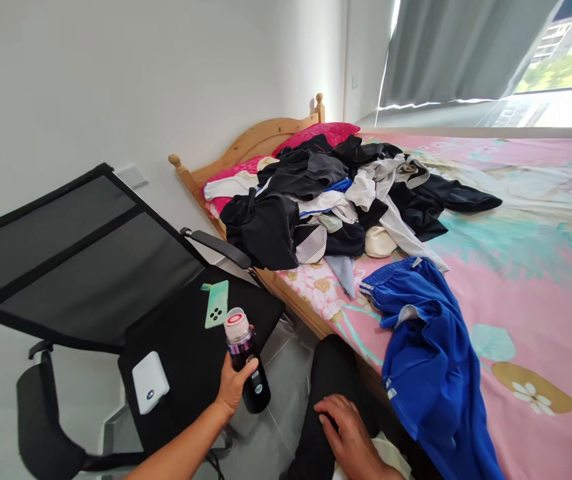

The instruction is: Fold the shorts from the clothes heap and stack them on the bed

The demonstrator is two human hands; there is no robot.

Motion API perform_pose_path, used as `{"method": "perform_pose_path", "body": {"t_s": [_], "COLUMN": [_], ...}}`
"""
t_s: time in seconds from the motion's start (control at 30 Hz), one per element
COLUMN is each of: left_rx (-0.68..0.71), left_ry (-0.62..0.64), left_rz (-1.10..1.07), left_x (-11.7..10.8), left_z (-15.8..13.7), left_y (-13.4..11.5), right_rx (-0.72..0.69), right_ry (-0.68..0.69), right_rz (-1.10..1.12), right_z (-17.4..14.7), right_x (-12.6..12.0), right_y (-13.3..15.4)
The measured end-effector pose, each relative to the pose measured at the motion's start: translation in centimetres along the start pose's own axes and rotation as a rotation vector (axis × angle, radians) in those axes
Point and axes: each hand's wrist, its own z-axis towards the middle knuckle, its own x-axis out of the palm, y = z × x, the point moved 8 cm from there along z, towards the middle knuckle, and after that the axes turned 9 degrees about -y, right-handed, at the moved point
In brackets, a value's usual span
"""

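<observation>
My left hand [236, 381] is wrapped round a black thermos bottle [250, 373] with a pale, whitish cap and a shiny purple band below it. The bottle tilts slightly, held above the floor beside the front edge of the chair seat [191, 373]. Resting on my dark-trousered leg, my right hand [345, 427] is loosely open, with a gap between thumb and fingers and nothing seen in it. Close to it on the bed edge lie blue shorts [431, 347], crumpled and hanging down over the side.
A green phone [217, 304] and a white power bank [150, 381] lie on the black chair's seat. Its armrest [219, 248] reaches toward the wooden bed frame [296, 300]. A heap of mixed clothes [311, 173] covers the head end of the bed, over a pink floral sheet [556, 287].
</observation>
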Motion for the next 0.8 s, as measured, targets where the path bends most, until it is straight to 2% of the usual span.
{"method": "perform_pose_path", "body": {"t_s": [0.07,0.1,0.2,0.27,0.37,0.43,0.5,0.67,0.8], "left_rx": [0.169,0.201,0.126,0.046,-0.014,0.027,0.157,0.637,0.795], "left_ry": [0.100,0.170,0.393,0.485,0.511,0.525,0.576,0.781,0.838], "left_rz": [0.093,0.117,0.087,0.068,0.111,0.185,0.274,0.624,0.963], "left_x": [1.6,2.6,5.1,6.0,6.2,6.2,6.5,8.6,10.2], "left_z": [-1.9,-3.0,-6.5,-8.6,-10.3,-10.5,-10.6,-12.3,-13.8], "left_y": [-1.0,-1.0,0.3,1.5,2.8,2.7,1.3,-5.3,-8.1], "right_rx": [0.006,-0.001,-0.032,-0.052,-0.046,-0.015,0.014,0.071,0.116], "right_ry": [-0.032,-0.042,-0.019,0.016,0.036,0.025,-0.008,-0.054,0.000], "right_rz": [0.003,0.004,0.018,0.038,0.084,0.103,0.098,0.027,-0.033], "right_z": [0.3,0.5,0.7,0.8,0.6,0.6,0.6,0.8,1.3], "right_x": [-0.1,-0.1,0.6,1.5,2.5,2.8,2.7,2.7,3.6], "right_y": [0.4,0.7,1.7,2.5,3.3,3.4,3.3,2.9,3.2]}}
